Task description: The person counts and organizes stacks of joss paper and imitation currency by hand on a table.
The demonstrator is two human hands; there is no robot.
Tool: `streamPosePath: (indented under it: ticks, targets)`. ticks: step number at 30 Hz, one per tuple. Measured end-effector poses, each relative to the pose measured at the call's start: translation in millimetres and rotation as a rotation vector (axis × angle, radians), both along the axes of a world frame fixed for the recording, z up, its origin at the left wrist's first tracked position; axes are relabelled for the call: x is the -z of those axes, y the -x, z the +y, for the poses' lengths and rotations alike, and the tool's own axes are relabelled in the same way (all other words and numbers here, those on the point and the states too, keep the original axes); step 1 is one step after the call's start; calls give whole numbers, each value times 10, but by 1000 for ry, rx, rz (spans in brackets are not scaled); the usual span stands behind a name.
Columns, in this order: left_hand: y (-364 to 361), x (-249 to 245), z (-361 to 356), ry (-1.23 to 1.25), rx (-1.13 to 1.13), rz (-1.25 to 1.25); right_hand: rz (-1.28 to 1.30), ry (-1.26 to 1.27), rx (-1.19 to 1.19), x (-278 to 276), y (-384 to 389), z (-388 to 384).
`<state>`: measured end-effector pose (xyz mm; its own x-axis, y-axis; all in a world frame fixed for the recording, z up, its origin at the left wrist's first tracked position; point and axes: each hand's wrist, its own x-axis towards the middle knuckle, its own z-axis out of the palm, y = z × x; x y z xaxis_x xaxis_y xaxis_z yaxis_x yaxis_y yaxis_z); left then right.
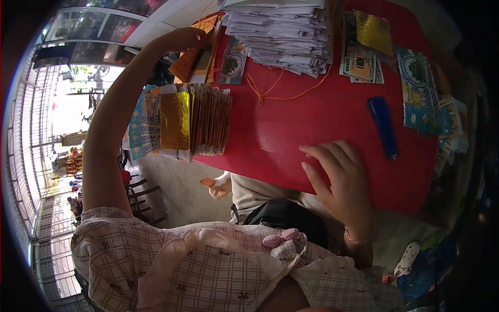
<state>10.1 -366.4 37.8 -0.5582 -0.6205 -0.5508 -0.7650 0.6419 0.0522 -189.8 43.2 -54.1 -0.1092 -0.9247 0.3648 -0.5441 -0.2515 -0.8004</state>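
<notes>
At the table's far left corner, my left hand (pixel 188 39) is closed on an orange paper (pixel 183 65) among orange-edged sheets; its fingertips are partly hidden. My right hand (pixel 335 169) hovers at or rests on the near edge of the red table (pixel 291 119), fingers apart, holding nothing. Below my left hand, a row of gold-foil paper bundles (pixel 175 120) lies at the left edge with blue printed notes (pixel 143 124) fanned beside it. A blue stapler-like tool (pixel 382 127) lies to the right of my right hand.
A tall stack of white folded papers (pixel 286 36) stands at the back, with an orange string (pixel 261 98) near it. Play-money notes (pixel 359 66), a gold sheet (pixel 374 33) and blue printed packets (pixel 417 89) lie at the right. A dog-like animal's head (pixel 217 185) shows below the table.
</notes>
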Motion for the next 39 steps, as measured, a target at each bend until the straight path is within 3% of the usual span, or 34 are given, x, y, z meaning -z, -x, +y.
streamPosePath:
  ticks: [2,6,8,15,20,23,30,32,39]
  targets:
    - [-88,132,-198,98,187,-143,-4,2,-2,2,1,0]
    - [-75,273,-174,198,435,-123,0,2,-3,5,5,3]
    - [155,152,153,172,151,-290,4,1,-4,-1,6,-1]
    - [93,-68,-3,75,181,-254,4,5,-5,10,5,3]
    - [-67,-266,-122,-92,-155,-25,17,1,-2,-5,1,8]
    - [-94,-329,-135,-83,-219,7,22,0,-11,-9,4,4]
    - [-119,-409,-67,-193,-214,81,19,-24,-2,-22,1,1]
    - [-157,-470,-113,-179,-1,75,15,-36,-1,-22,-9,12]
    - [-219,-739,33,-46,8,118,-2,-47,7,-20,-15,2]
